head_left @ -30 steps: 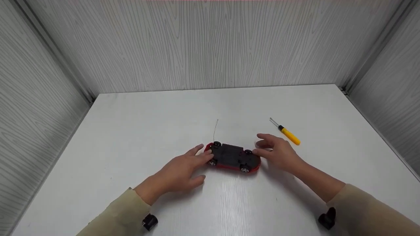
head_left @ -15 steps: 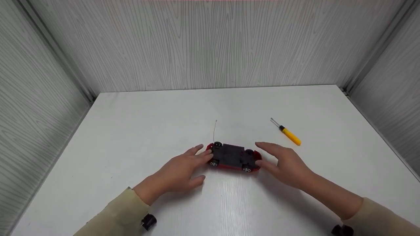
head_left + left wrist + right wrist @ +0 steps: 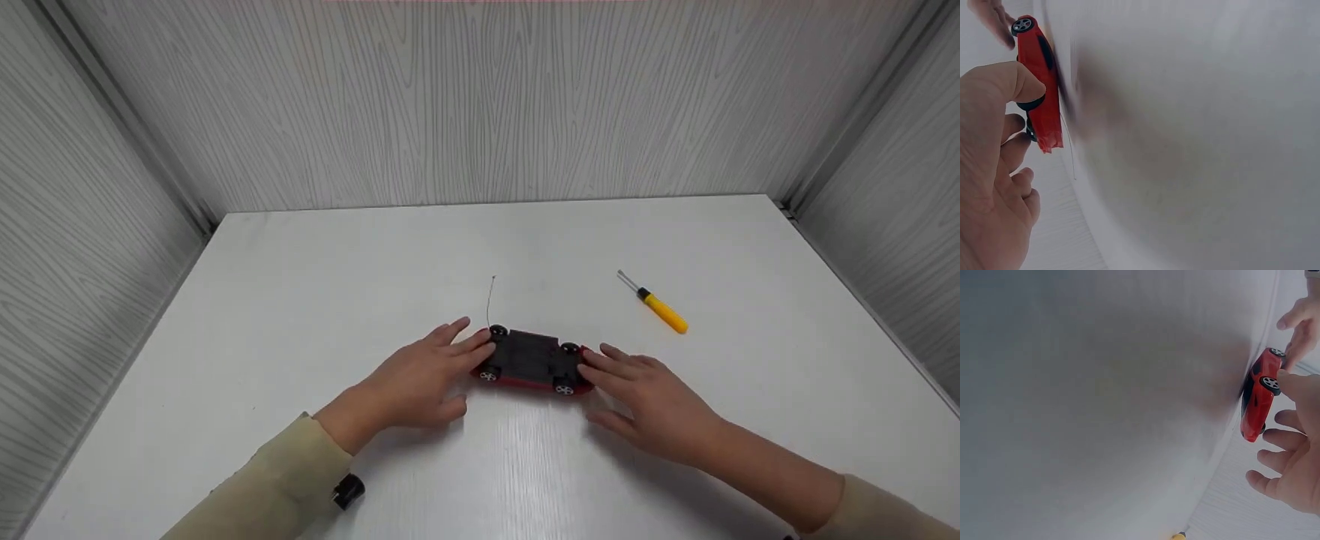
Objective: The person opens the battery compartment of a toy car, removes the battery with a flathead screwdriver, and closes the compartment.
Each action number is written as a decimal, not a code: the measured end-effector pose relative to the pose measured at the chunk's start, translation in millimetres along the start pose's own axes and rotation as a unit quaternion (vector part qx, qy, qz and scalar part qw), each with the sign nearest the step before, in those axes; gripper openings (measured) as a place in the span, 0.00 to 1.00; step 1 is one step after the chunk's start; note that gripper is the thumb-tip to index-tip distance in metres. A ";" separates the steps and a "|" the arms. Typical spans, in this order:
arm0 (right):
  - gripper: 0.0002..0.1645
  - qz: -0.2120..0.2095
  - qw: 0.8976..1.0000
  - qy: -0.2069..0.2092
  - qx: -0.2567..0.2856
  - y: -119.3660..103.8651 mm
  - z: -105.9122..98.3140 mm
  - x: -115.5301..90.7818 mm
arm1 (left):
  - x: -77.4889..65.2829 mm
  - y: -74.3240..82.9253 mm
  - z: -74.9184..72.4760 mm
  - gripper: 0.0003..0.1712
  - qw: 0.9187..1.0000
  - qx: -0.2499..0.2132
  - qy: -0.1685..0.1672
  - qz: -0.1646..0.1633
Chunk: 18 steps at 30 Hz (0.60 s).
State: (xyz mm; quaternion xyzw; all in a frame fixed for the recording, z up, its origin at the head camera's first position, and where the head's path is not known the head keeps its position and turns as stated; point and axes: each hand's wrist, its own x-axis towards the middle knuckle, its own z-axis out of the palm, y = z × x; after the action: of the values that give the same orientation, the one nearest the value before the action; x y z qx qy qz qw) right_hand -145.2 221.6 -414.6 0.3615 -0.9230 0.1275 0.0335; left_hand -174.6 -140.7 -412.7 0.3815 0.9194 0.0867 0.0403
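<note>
A red toy car (image 3: 531,356) lies upside down on the white table, its black underside and wheels facing up. From its left end a thin wire antenna (image 3: 490,300) sticks out toward the back. My left hand (image 3: 420,382) rests its fingertips on the car's left end, thumb held apart below. At the opposite end, my right hand (image 3: 656,405) has its extended fingers touching the underside near the right wheels. The red side of the car (image 3: 1039,73) shows in the left wrist view, and its wheeled side (image 3: 1261,394) in the right wrist view.
A screwdriver (image 3: 664,311) with a yellow handle lies behind my right hand, tip pointing back left. Pale wood-grain panels (image 3: 480,105) enclose the white table (image 3: 315,285) at the back and both sides.
My right hand has come down and toward me, its fingers now laid on the car's right end. My left fingers have shifted slightly on the left end. The car has barely moved.
</note>
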 end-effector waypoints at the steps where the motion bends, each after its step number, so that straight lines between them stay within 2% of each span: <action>1: 0.37 -0.004 1.000 -0.006 -0.007 0.1 0.5 -0.1 | -0.1 0.1 -0.2 0.43 1.000 0.005 -0.003 0.001; 7: 0.37 0.007 0.999 -0.027 -0.022 2.7 0.1 2.7 | -1.8 3.5 -1.9 0.43 1.000 0.020 -0.007 0.009; 11: 0.36 0.028 0.999 -0.037 -0.015 6.7 -1.6 8.0 | -3.1 8.1 -1.9 0.42 0.999 0.029 -0.010 0.020; 18: 0.30 0.042 0.999 -0.034 0.006 15.4 -4.4 20.8 | -8.3 16.2 1.3 0.42 0.998 0.043 -0.014 0.033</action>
State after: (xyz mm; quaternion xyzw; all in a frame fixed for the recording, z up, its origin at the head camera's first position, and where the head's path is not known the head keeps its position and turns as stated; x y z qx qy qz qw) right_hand -171.1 219.9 -410.4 0.3266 -0.9373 0.1219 -0.0058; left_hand -157.3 -135.2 -410.8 0.4145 0.9084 0.0430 0.0335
